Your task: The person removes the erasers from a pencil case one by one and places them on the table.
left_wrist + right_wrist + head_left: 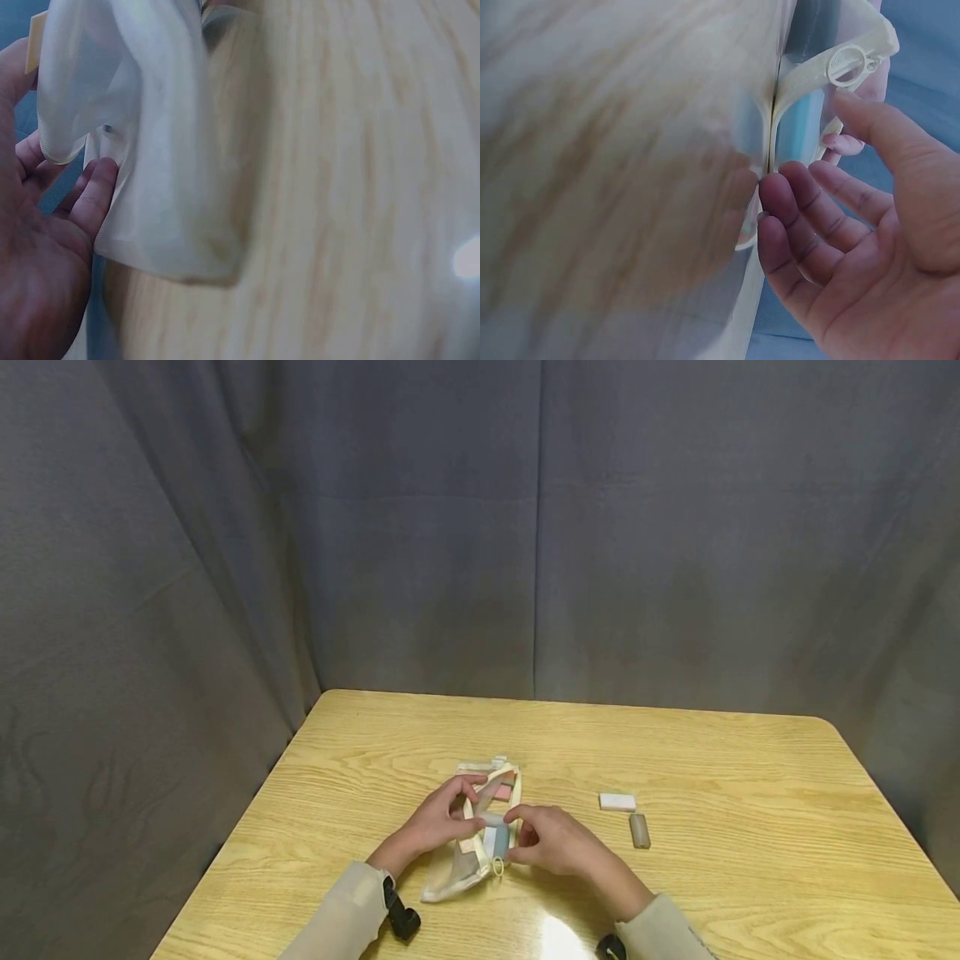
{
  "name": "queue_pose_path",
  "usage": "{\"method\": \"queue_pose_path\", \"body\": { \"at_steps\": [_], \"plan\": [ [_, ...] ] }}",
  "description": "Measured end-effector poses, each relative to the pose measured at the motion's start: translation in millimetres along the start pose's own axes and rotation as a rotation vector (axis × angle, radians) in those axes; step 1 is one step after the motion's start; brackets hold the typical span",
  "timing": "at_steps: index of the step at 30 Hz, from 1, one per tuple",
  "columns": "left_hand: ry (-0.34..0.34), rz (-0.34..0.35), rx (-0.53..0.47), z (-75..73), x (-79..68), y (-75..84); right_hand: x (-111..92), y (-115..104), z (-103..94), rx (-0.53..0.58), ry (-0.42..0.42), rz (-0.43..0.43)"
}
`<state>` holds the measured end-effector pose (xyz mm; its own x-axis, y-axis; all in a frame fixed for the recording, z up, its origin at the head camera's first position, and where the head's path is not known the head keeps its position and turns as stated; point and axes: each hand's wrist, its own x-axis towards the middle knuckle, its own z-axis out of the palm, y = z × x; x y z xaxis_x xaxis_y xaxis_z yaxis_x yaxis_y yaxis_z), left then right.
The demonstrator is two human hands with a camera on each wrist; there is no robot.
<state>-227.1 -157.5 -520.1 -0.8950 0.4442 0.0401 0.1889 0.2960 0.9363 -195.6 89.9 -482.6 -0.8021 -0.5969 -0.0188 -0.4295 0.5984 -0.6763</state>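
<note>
A see-through mesh zip pouch (450, 881) with cream edging lies on the table, its mouth spread. Inside are a blue block with a white part (501, 842), a pale roll-like piece (491, 819) and a pink piece (502, 792). My left hand (442, 814) grips the pouch's left edge, with fingers and thumb curled around the mesh. At the opposite edge, my right hand (553, 839) has loosely bent fingers touching the rim, thumb and index apart. Near the right thumb sits the round zipper pull (847, 66). Nothing shows between the right fingers.
To the right of the hands, a white eraser-like block (617, 802) and a grey-brown block (640, 831) lie on the wooden table (712, 760). Dark curtains (420, 527) hang behind the table and on the left.
</note>
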Motion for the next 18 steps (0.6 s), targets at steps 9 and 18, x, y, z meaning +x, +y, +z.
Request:
{"method": "queue_pose_path", "body": {
  "at_steps": [9,18],
  "plan": [
    [0.000,-0.002,0.075,0.0,-0.5,-0.2,0.8,-4.2,5.4,-0.060,0.024,-0.015],
    [-0.013,0.009,0.085,-2.5,0.7,-3.3,2.4,-11.6,7.3,-0.079,0.027,0.021]
  ]
}}
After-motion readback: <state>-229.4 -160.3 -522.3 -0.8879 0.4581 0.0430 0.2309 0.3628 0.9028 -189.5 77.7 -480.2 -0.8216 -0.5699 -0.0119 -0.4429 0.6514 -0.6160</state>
